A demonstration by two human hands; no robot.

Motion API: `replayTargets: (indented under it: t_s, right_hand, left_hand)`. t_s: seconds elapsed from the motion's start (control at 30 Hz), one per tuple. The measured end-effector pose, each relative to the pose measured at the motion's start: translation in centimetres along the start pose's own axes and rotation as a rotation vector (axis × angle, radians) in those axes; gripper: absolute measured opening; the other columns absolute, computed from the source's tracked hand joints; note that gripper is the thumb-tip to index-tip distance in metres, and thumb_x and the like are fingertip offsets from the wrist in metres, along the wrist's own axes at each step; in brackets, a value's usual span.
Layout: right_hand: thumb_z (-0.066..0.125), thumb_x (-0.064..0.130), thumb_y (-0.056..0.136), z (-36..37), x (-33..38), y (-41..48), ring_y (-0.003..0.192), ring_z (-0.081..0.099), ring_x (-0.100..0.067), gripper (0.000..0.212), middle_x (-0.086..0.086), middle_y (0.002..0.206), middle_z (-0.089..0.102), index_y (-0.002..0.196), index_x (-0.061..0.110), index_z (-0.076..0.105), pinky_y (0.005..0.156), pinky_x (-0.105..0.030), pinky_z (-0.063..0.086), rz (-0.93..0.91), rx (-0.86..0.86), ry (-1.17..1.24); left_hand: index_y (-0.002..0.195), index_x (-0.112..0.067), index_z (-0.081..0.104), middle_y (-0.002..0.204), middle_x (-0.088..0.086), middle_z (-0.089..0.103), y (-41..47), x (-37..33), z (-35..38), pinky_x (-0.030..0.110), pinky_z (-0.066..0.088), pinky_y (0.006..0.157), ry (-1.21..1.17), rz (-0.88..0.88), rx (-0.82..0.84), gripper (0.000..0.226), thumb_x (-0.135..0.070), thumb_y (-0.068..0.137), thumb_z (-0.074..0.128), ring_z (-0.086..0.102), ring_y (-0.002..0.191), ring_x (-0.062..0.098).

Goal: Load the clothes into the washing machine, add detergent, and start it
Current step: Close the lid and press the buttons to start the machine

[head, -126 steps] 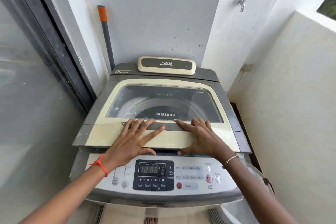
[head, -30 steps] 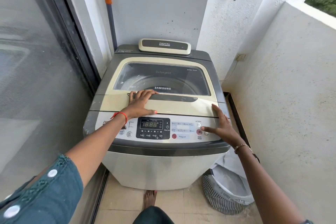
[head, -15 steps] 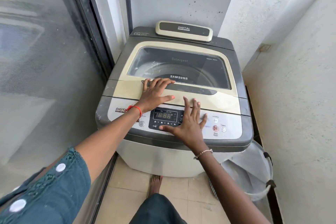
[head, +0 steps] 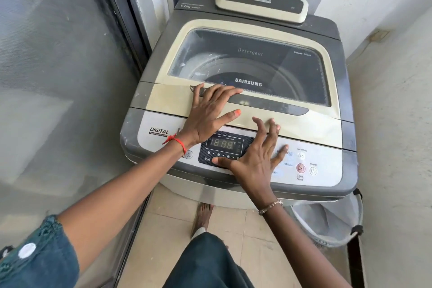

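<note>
A grey and cream top-loading washing machine (head: 149, 98) stands in front of me with its glass lid (head: 254, 63) shut. My left hand (head: 210, 112) lies flat on the lid's front edge, fingers on the dark handle strip (head: 275, 104). My right hand (head: 252, 156) is spread over the control panel (head: 327, 166), its thumb on the buttons below the lit display (head: 225, 144). The red start/pause button (head: 300, 168) and power button (head: 313, 170) lie uncovered to the right. Neither hand holds anything. No clothes or detergent container show outside the drum.
A glass sliding door (head: 58, 77) is close on the left. White walls close in behind and on the right. A pale laundry basket (head: 327, 222) sits on the tiled floor by the machine's right front corner. My bare foot (head: 203, 217) stands before the machine.
My right hand has shifted from the panel's right side to over the display and left buttons. The left hand stays on the lid. My view has tilted down and closer.
</note>
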State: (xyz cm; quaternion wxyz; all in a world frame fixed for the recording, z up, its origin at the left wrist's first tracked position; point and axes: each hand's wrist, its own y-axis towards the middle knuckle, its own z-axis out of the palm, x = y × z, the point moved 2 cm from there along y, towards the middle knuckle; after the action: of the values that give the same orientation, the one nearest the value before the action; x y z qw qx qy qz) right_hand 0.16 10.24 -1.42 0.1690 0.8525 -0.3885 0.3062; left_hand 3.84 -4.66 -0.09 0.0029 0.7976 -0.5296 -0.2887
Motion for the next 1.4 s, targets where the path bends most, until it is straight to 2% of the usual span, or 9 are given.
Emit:
replayTargets:
  t_s: [0.23,0.7,1.4]
  right_hand:
    - [0.079,0.056,0.051,-0.15,-0.09,-0.08,0.142,-0.02,-0.015,0.116,-0.002,0.156,-0.006,0.142,0.026,0.014,0.11,-0.048,-0.021,-0.01,0.047,0.0]
    - [0.075,0.059,0.056,-0.36,-0.03,-0.28,0.141,-0.021,-0.015,0.115,-0.002,0.157,-0.01,0.145,0.025,0.01,0.109,-0.046,-0.023,-0.021,0.059,-0.006]
    - [0.077,0.059,0.055,-0.15,-0.21,-0.26,0.142,-0.019,-0.016,0.116,-0.003,0.157,-0.008,0.144,0.025,0.013,0.11,-0.048,-0.021,-0.021,0.035,0.005]
  left_hand:
    - [0.134,-0.029,0.042,0.131,-0.012,0.048,-0.1,-0.22,-0.12,0.049,0.008,0.111,0.002,-0.002,-0.011,0.061,-0.059,0.085,0.024,0.034,0.128,0.013]
    - [0.133,-0.028,0.043,0.13,-0.009,0.049,-0.2,-0.65,-0.21,0.048,0.008,0.111,0.065,-0.002,-0.015,0.062,-0.06,0.082,0.028,0.036,0.128,0.015]
    - [0.132,-0.026,0.046,0.128,-0.009,0.051,-0.17,-0.44,-0.19,0.047,0.007,0.111,0.004,-0.002,-0.034,0.062,-0.059,0.081,0.031,0.038,0.127,0.014]
